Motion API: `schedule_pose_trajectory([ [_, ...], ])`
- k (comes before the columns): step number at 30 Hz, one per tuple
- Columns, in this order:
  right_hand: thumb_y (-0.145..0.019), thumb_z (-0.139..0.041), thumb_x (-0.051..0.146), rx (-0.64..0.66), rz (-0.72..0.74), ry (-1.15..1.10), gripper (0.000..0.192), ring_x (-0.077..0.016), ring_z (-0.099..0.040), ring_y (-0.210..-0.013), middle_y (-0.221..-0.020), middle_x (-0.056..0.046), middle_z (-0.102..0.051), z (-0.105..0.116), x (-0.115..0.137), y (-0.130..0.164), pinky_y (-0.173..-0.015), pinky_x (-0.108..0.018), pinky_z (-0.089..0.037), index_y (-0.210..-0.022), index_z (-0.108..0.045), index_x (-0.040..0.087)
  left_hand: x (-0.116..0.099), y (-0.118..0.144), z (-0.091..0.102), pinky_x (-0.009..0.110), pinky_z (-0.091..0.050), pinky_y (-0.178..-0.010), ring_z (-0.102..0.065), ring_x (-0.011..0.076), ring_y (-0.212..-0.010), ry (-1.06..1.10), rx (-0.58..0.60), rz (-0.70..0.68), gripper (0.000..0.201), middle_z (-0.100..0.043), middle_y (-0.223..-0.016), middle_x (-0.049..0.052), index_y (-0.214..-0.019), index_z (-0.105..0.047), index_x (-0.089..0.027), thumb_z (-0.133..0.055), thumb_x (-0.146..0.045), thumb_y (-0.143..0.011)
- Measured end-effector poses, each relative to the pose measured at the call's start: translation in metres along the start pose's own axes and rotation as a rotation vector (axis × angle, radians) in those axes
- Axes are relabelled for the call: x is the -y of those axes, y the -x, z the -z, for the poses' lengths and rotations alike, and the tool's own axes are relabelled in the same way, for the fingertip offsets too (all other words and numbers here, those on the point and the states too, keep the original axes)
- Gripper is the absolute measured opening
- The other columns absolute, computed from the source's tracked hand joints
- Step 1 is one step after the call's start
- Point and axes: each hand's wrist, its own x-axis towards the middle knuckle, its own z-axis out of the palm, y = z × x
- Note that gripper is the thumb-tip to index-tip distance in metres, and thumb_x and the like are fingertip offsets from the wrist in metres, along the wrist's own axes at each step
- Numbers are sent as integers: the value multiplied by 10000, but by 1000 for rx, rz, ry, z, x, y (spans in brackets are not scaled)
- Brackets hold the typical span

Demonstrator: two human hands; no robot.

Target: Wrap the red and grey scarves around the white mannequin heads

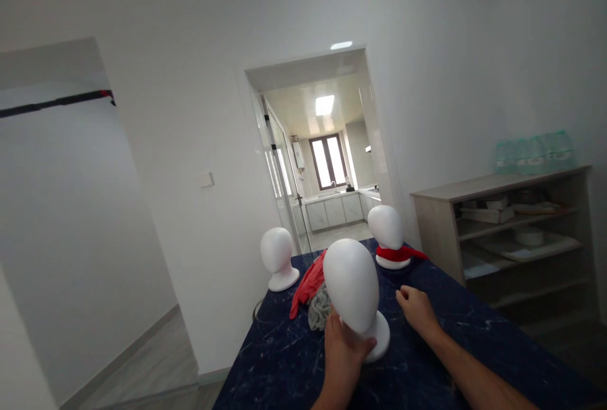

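Note:
A white foam mannequin head (351, 286) stands on its round base on the dark blue marbled table (427, 372). My left hand (342, 350) grips its neck from the near side. My right hand (417, 310) rests on the table just to the right of that head, fingers loosely curled, holding nothing. Behind the head lies a heap of red cloth (309, 283) and grey cloth (319, 309). At the table's far left stands a second white head (277, 257). A third white head (387, 231), far right, wears a red scarf (398, 254) around its neck.
A wooden shelf unit (512, 233) stands right of the table, with books and trays on its shelves and water bottles (533, 152) on top. Beyond the table an open doorway (327, 163) leads to a kitchen. White walls surround; a passage opens at left.

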Motion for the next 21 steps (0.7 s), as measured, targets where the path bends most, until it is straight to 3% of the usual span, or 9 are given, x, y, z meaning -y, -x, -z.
schedule_pose_trajectory([
  [2, -1006, -419, 438, 10, -7, -17, 409, -153, -529, -589, -596, -6, -591, 0, 2, 0, -608, -312, -237, -659, -476, 229, 21, 7, 11, 533, -361, -1255, -453, 445, -1494, -40, 72, 17, 1205, -508, -1592, 241, -1574, -425, -123, -910, -315, -488],
  [4, -1039, -394, 462, 20, -31, -17, 422, -159, -538, -592, -620, -10, -623, -1, 5, 0, -606, -311, -231, -703, -508, 233, 43, 8, 27, 540, -334, -1278, -410, 451, -1529, -71, 133, 37, 1247, -457, -1633, 258, -1611, -377, -102, -896, -327, -501],
  [7, -1058, -401, 427, 25, -70, 43, 399, -165, -546, -610, -667, -22, -653, -4, 10, 0, -607, -312, -212, -732, -529, 236, 70, -12, 56, 512, -319, -1294, -409, 387, -1548, -68, 126, -37, 984, -470, -1641, 207, -1602, -420, -126, -768, -453, -742],
  [11, -1029, -501, 354, 20, -76, 138, 337, -150, -520, -611, -676, -15, -633, -6, 12, -2, -607, -305, -197, -716, -501, 230, 82, -75, 84, 471, -366, -1253, -544, 327, -1428, -192, 11, -45, 604, -626, -1482, 175, -1448, -593, -141, -581, -423, -914],
  [15, -1030, -519, 316, 15, -85, 170, 340, -138, -474, -597, -658, -1, -596, -5, 6, -3, -605, -300, -193, -707, -458, 229, 81, -133, 89, 357, -427, -1151, -630, 271, -1293, -395, 95, 41, 426, -703, -1350, 159, -1287, -693, -151, -541, -389, -968],
  [21, -927, -518, 91, 25, -86, 158, 186, -136, -541, -648, -714, 2, -633, -3, 2, -6, -616, -283, -215, -797, -503, 223, 84, -159, 82, 471, -467, -1045, -671, 395, -1156, -410, 132, 178, 223, -775, -1073, 182, -886, -764, -167, -770, -359, -771],
])
